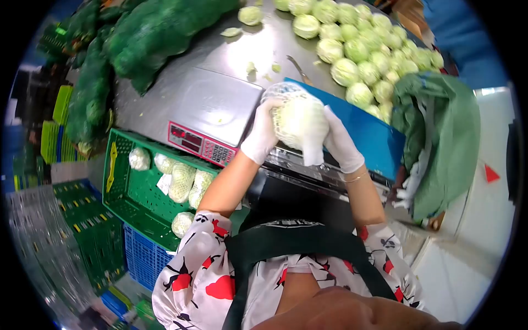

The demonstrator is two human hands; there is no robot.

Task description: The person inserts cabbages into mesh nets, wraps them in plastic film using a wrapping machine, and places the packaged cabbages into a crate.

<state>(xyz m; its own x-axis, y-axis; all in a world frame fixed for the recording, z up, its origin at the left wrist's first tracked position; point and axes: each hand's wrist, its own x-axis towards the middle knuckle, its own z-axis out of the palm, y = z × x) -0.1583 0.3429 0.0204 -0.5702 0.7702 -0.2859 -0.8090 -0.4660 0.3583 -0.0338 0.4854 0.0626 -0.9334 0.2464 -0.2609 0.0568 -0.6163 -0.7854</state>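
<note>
A pale cabbage partly covered by a white foam net sleeve is held up between my two white-gloved hands. My left hand grips its left side, fingers closed around the netting. On the opposite side, my right hand presses against the cabbage with its fingers along the edge; part of the fingers is hidden. The sleeve's loose end hangs down toward me. To the left of my hands is a scale with a red-framed display, its steel plate bare. Behind the cabbage lies a blue panel.
Loose cabbages are heaped at the back right. A knife lies near leaf scraps. Full green mesh sacks sit back left. A green crate at left holds several netted cabbages. Green cloth hangs at right.
</note>
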